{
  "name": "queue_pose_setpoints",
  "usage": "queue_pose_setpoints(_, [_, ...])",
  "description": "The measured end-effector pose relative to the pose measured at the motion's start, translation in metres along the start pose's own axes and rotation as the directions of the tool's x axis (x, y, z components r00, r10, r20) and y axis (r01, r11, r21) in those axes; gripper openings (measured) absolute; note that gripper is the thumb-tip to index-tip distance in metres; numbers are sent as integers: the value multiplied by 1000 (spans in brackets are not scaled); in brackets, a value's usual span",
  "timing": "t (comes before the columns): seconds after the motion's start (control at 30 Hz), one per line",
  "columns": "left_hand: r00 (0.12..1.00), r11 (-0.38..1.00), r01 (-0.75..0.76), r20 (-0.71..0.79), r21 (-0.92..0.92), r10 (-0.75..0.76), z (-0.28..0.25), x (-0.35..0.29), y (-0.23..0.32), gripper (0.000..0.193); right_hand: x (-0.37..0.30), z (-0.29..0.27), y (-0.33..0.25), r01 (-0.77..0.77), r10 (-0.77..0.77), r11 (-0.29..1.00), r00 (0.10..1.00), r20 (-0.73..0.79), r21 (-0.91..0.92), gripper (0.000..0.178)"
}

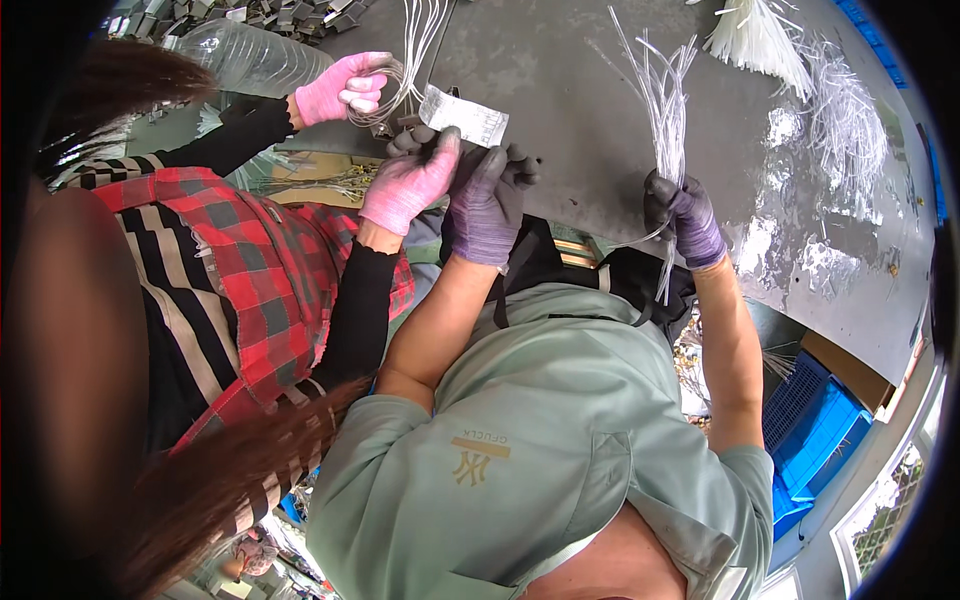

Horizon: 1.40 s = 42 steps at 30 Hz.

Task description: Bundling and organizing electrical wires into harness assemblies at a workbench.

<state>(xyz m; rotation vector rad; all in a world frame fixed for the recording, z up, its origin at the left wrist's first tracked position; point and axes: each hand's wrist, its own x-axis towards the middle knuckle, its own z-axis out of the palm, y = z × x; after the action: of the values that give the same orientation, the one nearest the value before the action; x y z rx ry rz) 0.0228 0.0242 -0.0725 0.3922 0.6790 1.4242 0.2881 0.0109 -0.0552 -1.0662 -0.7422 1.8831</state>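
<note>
My right hand, in a purple glove with dark fingertips, is closed around a bundle of thin clear-white strands. The strands fan out above my fist, and their short ends hang below it. My left hand, gloved the same way, has its thumb at the lower right edge of a small white paper label; its curled fingers are partly hidden. A co-worker's pink-gloved hand also pinches this label. The co-worker's other pink-gloved hand holds a looped bunch of thin pale wires.
The grey worktop stretches ahead. Loose white strands and a thicker white bundle lie at the far right. Small dark metal pieces and a clear plastic bottle are at far left. Blue crates stand low on the right.
</note>
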Motion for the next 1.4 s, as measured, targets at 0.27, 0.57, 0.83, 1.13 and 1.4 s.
queue_pose_setpoints(0.27, [994,982,-99,-37,161,106,5,5,-2,14,0,2,-1,-9,9,1000,1000,-25,9,20])
queue_pose_setpoints(0.57, [980,967,-178,-56,180,191,7,8,-7,13,1,2,-2,-26,26,1000,1000,-12,6,19])
queue_pose_setpoints(0.83, [986,960,-138,-53,245,155,4,9,-7,17,2,-1,0,-44,43,998,999,15,34,20])
queue_pose_setpoints(1.13, [984,950,-155,-42,270,173,4,12,-7,16,-1,2,-2,-8,9,1000,1000,-4,12,22])
queue_pose_setpoints(1.4, [981,947,-167,-48,276,187,7,14,-5,17,-5,4,-3,8,-8,1000,999,-38,2,23])
